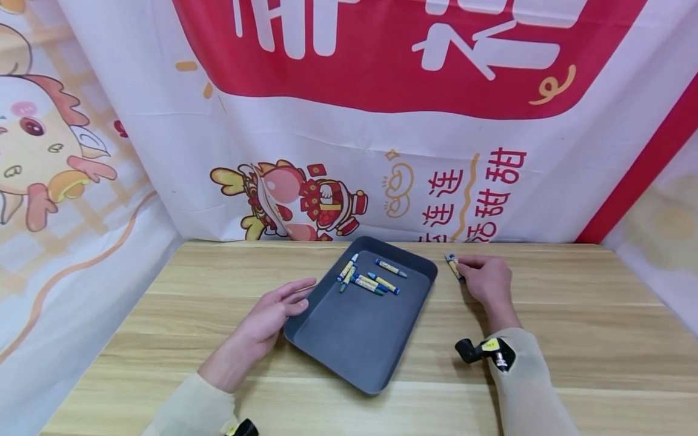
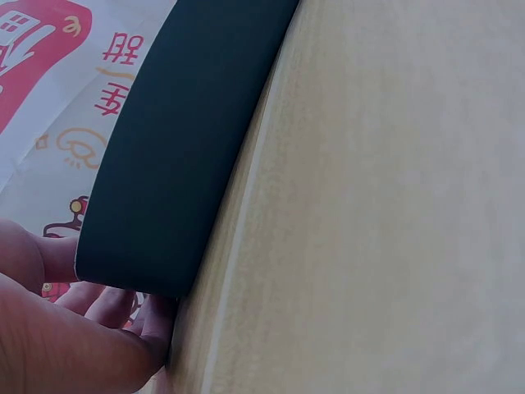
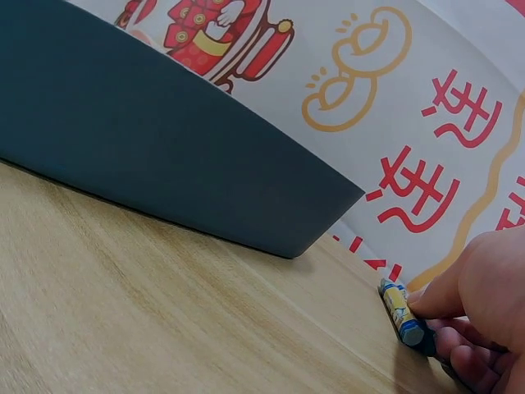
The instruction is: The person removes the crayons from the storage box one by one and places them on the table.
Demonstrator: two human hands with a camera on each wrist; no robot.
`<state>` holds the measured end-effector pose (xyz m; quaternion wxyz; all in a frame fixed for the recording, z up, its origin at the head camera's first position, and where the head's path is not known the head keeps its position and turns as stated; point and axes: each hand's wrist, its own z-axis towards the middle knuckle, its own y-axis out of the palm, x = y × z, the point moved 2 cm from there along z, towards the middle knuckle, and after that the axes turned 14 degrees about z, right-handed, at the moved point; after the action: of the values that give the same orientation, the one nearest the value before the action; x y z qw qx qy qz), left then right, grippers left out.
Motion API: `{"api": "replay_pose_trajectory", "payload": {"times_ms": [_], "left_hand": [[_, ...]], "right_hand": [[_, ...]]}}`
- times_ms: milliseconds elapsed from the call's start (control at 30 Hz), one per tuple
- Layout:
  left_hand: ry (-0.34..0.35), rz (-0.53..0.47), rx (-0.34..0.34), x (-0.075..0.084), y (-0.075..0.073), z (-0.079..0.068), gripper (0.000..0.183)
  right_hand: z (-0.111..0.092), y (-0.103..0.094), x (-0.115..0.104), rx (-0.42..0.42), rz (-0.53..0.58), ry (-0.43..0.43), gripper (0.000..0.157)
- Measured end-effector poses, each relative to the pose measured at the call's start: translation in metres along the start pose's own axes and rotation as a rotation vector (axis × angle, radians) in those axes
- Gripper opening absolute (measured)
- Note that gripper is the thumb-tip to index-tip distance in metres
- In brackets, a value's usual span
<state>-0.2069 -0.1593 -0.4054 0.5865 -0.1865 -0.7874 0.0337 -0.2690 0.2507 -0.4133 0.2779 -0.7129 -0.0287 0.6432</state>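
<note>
A dark grey rectangular tray point(image 1: 354, 339) lies on the wooden table, turned at an angle. Several crayons point(image 1: 386, 283) with yellow labels and blue bands lie loosely toward its far end. My left hand point(image 1: 272, 312) touches the tray's left side, thumb near the rim and fingers fairly straight along the outer wall point(image 2: 172, 156). To the right of the tray, my right hand point(image 1: 487, 280) pinches a crayon point(image 3: 399, 312) between thumb and fingers, low over the table. That crayon has a yellow label and a blue end; the fingers partly hide it.
The table point(image 1: 594, 339) ends at a white printed cloth point(image 1: 382, 139) hanging behind it, with red patches and cartoon figures. More cloth hangs along the left side point(image 1: 71, 254). Small black devices point(image 1: 485, 351) are strapped at both sleeves.
</note>
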Motion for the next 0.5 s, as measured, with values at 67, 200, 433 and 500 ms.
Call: {"api": "replay_pose_trajectory", "payload": {"times_ms": [67, 200, 433, 500], "left_hand": [[-0.003, 0.000, 0.001, 0.0000, 0.0000, -0.0001, 0.050], [-0.004, 0.002, 0.003, 0.0006, 0.0000, -0.0005, 0.050], [-0.007, -0.002, 0.002, 0.0010, -0.0003, -0.0004, 0.050], [-0.009, -0.005, 0.001, 0.0012, -0.0001, -0.0006, 0.050]], "right_hand": [[0.0000, -0.0001, 0.0002, -0.001, 0.000, 0.000, 0.030], [0.0004, 0.0000, 0.0005, -0.003, -0.004, -0.001, 0.031], [0.0010, -0.0001, 0.0007, -0.009, -0.020, -0.010, 0.033], [0.0008, 0.0000, 0.0008, -0.008, -0.017, -0.009, 0.034]]}}
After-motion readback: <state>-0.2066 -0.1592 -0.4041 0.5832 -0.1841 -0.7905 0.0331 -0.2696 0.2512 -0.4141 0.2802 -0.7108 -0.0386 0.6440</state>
